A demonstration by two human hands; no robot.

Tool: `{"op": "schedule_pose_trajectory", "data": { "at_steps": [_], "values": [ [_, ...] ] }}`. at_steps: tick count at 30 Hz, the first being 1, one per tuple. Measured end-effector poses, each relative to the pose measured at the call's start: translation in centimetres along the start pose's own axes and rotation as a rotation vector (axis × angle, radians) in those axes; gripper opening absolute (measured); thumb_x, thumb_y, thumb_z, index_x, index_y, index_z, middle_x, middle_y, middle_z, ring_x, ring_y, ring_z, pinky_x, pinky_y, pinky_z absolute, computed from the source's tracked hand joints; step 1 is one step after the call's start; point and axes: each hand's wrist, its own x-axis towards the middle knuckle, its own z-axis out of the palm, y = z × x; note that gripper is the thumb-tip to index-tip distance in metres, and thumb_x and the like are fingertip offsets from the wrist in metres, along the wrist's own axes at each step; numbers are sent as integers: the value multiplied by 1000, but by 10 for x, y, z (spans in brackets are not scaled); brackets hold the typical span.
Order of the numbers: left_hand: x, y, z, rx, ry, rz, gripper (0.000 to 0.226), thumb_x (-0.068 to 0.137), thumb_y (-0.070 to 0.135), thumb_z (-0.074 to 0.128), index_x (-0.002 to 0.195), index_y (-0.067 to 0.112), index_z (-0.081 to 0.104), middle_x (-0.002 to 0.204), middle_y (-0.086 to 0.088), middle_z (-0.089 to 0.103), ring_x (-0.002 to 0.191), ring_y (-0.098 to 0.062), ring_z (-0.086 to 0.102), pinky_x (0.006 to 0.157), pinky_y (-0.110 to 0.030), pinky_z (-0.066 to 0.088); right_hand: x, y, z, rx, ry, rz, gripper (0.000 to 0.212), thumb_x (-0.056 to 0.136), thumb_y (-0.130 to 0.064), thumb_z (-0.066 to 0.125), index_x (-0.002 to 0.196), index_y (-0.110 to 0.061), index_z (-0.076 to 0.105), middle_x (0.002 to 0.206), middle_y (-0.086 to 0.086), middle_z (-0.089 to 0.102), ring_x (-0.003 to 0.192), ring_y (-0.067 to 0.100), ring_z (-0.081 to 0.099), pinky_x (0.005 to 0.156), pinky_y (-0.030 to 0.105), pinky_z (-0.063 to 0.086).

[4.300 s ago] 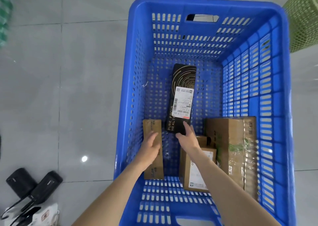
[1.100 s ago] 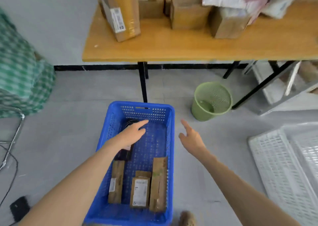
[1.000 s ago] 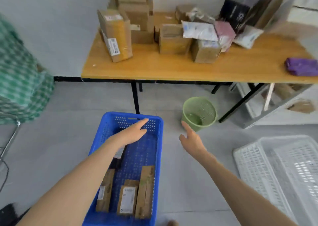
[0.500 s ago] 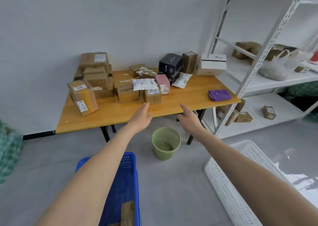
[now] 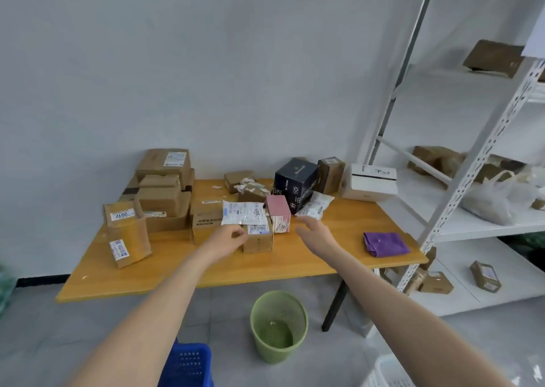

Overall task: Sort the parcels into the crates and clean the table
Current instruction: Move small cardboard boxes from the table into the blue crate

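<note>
At least ten brown cardboard boxes [image 5: 160, 200] sit on the wooden tabletop [image 5: 295, 264], most stacked at its back left corner. One leaning brown box [image 5: 126, 234] near the left edge reads "2017". There is one pink box [image 5: 277, 209], one navy box [image 5: 295, 184], one white box [image 5: 370, 183] at the back right corner, and two white mailer bags [image 5: 243, 212], one marked "3005". One purple cloth [image 5: 385, 243] lies near the front right corner. The left hand [image 5: 228, 240] curls against a small brown box [image 5: 259, 240] mid-tabletop; whether it grips I cannot tell. The right hand [image 5: 314, 233] hovers, fingers spread.

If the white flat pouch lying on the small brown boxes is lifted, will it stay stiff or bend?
Probably it bends: the white pouch looks thin and wrinkled, draped over the small box. Flat, so likely light. Lifting that box first may let it slide off.
</note>
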Motion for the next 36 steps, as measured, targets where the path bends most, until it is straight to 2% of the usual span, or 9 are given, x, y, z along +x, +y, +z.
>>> {"op": "schedule_pose_trajectory", "data": {
  "at_steps": [4, 8, 12, 18, 22, 26, 28, 31, 36],
  "values": [
    [64, -3, -34, 4, 33, -67, 28, 97, 25, 48, 121, 14, 59, 137, -2, 51, 124, -19, 48, 96, -29, 38, 73, -9, -1, -42, -67, -60, 42, 99, -17, 39, 140, -17, 42, 139, 7, 49, 95, 20, 60, 74, 32, 51],
    [119, -2, -49, 60, 47, -104, 31, 99, 23, 45, 126, 14, 56, 134, -3, 53, 119, -19, 50, 93, -28, 38, 127, -3, 1, -19, -91, -37, 44, 98, -14, 37, 142, -15, 41, 139, 7, 49, 119, 30, 53, 93, 38, 47],
    [156, -16, -25, 116, -45, -183, 39, 99, 12, 37, 138, 9, 45, 147, -7, 41, 133, -22, 39, 108, -33, 33, 172, 21, 13, 3, -174, 15, 46, 98, -13, 38, 143, -13, 39, 146, 6, 42, 125, 24, 47, 93, 29, 40],
    [197, -53, -2, 89, -155, -339, 48, 100, 14, 37, 147, 11, 29, 156, -6, 22, 142, -23, 24, 112, -30, 23, 243, 36, 35, -31, -314, 102, 44, 97, -8, 38, 141, -6, 38, 143, 16, 43, 133, 33, 39, 107, 41, 35],
    [228, -75, -17, 55, -127, -445, 32, 97, 18, 41, 128, 12, 48, 129, -3, 47, 114, -16, 46, 104, -30, 37, 305, 31, 44, -70, -445, 69, 42, 95, -6, 39, 135, 2, 43, 136, 24, 48, 126, 39, 45, 107, 47, 37],
    [245, -93, -25, 46, -105, -515, 7, 95, 27, 47, 97, 21, 50, 98, 8, 44, 92, -11, 44, 77, -23, 34, 356, 34, 59, -217, -608, 12, 51, 95, -10, 38, 145, -4, 31, 137, 12, 50, 117, 25, 53, 102, 35, 43],
    [255, -109, -21, 77, -113, -575, 20, 89, 28, 49, 73, 19, 40, 80, 4, 42, 71, -11, 41, 64, -24, 30, 365, 27, 62, -298, -647, -5, 56, 94, -12, 42, 148, -10, 27, 146, 7, 42, 118, 19, 49, 100, 29, 41],
    [267, -120, -19, 30, -127, -630, 17, 89, 28, 51, 79, 20, 40, 77, 4, 43, 66, -9, 40, 59, -21, 34, 378, 26, 75, -388, -722, -32, 55, 95, -17, 46, 147, -14, 28, 147, 5, 39, 111, 16, 46, 95, 28, 40],
    [290, -123, -16, -207, -187, -641, 12, 90, 25, 61, 99, 19, 58, 104, 3, 66, 91, -10, 63, 78, -24, 54, 398, 23, 99, -382, -752, -4, 61, 95, -16, 51, 149, -14, 23, 154, 6, 28, 133, 24, 40, 106, 32, 38]
  ]
}}
